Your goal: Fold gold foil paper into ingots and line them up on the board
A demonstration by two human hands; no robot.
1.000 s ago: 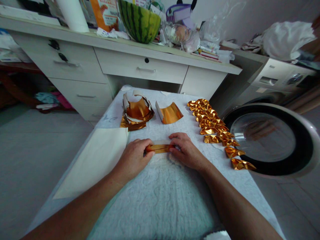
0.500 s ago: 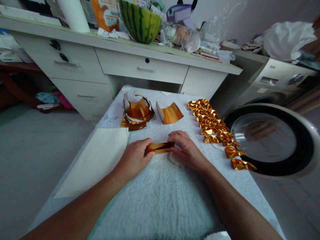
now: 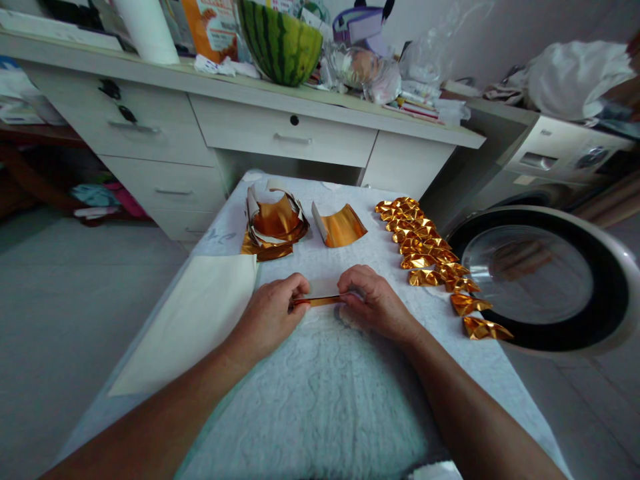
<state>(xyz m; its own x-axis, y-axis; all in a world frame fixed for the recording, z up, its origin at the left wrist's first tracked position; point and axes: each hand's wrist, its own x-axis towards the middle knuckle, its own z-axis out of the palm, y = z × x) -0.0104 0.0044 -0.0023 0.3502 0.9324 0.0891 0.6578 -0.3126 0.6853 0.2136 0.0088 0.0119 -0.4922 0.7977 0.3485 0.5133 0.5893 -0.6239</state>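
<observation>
Between my two hands a sheet of gold foil paper point(image 3: 324, 301) is folded into a narrow strip, its pale back turned up along the far side. My left hand point(image 3: 277, 305) pinches its left end between thumb and fingers. At the right end my right hand point(image 3: 371, 300) is closed on the paper, fingers curled over it. Beyond the hands lie a single curved gold sheet point(image 3: 345, 227) and a curled stack of gold foil sheets point(image 3: 277, 220). Folded gold foil ingots point(image 3: 425, 243) sit in overlapping rows along the table's right side.
A cream paper sheet point(image 3: 195, 320) lies on the cloth-covered table point(image 3: 320, 413) by my left forearm. An open washing machine door point(image 3: 535, 277) stands close to the right edge. Behind, a white drawer desk point(image 3: 285, 127) carries a cut watermelon point(image 3: 280, 43), a paper roll and plastic bags.
The gold paper's far side has folded over, so its pale back shows where the gold inside showed before. My right fingers have curled in more; my left hand has barely moved.
</observation>
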